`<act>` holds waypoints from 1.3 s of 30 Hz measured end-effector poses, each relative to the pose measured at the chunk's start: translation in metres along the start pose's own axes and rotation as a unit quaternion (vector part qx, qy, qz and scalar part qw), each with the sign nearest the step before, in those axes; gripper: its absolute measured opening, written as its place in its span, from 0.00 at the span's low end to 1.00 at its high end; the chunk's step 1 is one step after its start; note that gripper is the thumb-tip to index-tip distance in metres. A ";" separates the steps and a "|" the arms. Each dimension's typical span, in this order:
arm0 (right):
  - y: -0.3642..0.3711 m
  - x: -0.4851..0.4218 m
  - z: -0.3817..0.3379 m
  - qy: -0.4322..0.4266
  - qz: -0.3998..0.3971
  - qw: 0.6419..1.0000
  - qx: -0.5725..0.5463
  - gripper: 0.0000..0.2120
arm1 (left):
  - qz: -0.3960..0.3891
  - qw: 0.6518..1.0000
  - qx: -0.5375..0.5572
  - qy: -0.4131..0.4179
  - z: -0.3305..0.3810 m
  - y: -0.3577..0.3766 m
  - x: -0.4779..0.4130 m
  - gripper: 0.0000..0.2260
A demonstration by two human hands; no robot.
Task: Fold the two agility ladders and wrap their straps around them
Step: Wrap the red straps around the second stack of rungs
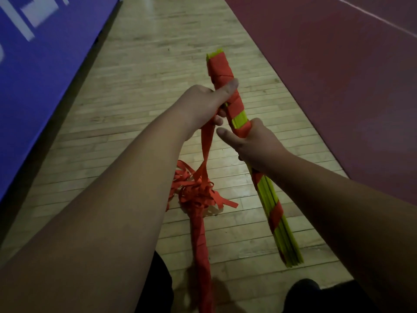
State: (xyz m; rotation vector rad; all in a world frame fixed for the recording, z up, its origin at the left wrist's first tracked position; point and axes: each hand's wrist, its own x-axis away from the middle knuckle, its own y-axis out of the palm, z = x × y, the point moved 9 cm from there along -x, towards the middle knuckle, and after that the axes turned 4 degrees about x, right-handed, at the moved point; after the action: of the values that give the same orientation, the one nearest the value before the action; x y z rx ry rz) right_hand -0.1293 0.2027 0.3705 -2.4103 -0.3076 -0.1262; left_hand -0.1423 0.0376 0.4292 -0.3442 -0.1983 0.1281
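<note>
Left grip [200, 105] closed round upper part of held ladder [240, 119]. Thumb pressed across the red turns, loose strap [206, 143] pinched under fingers, likely to keep tension so the turns don't slip. Right grip [255, 145] clasps bundle mid-length, steadying it at a tilt. Whether the lower end touches the floor [158, 64]: cannot tell. Strap trails down into a tangle [198, 193] on the floor, at the top of the second ladder [200, 240], which lies flat, mostly wound in red. Yellow rungs bare between turns on held ladder: wrapping judged part done. No containers in view.
</note>
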 end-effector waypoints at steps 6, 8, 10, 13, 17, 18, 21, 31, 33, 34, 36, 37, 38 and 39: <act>0.003 0.005 -0.015 -0.033 -0.064 0.997 0.020 0.24 | 0.048 0.994 0.095 0.013 -0.007 -0.013 -0.003 0.23; 0.001 0.009 -0.024 -0.041 -0.108 0.992 -0.054 0.22 | 0.034 0.988 0.151 0.022 -0.005 -0.016 -0.001 0.22; -0.002 0.017 -0.035 -0.053 -0.160 0.977 -0.132 0.18 | 0.002 0.980 0.197 0.029 -0.002 -0.015 0.002 0.19; 0.001 0.037 -0.051 -0.042 -0.268 0.930 -0.249 0.10 | -0.047 0.954 0.294 0.046 0.013 -0.013 0.014 0.15; 0.016 0.061 -0.061 0.005 -0.387 0.854 -0.348 0.16 | -0.086 0.919 0.375 0.086 0.033 -0.016 0.026 0.17; 0.019 0.062 -0.061 0.013 -0.398 0.847 -0.352 0.16 | -0.090 0.921 0.367 0.091 0.034 -0.018 0.026 0.18; 0.016 0.062 -0.063 0.029 -0.369 0.867 -0.334 0.17 | -0.058 0.956 0.274 0.081 0.032 -0.028 0.020 0.23; -0.005 0.044 -0.038 0.044 -0.165 0.979 -0.113 0.21 | 0.046 0.997 -0.048 0.045 0.005 -0.056 0.019 0.27; -0.010 0.037 -0.037 0.022 -0.103 0.994 -0.039 0.21 | 0.052 0.996 -0.057 0.035 0.006 -0.052 0.023 0.26; -0.013 0.033 -0.038 0.012 -0.071 0.997 -0.006 0.21 | 0.052 0.997 -0.050 0.030 0.008 -0.049 0.025 0.24; -0.019 0.028 -0.039 0.007 -0.019 0.999 0.026 0.23 | 0.050 0.998 -0.016 0.016 0.014 -0.042 0.029 0.22; -0.021 0.026 -0.040 0.011 -0.004 0.999 0.033 0.25 | 0.052 0.999 -0.007 0.009 0.018 -0.039 0.031 0.23; -0.020 0.025 -0.040 0.015 0.004 0.999 0.043 0.27 | 0.056 0.998 -0.015 0.003 0.021 -0.037 0.034 0.25; -0.019 0.026 -0.041 0.018 0.007 0.998 0.054 0.29 | 0.059 0.997 -0.038 -0.005 0.024 -0.034 0.037 0.27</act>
State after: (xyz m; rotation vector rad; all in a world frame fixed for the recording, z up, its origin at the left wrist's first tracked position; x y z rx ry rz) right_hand -0.1096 0.1942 0.4176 -2.3006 -0.2745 -0.1424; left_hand -0.1081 0.0195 0.4700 -0.4320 -0.1927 0.2399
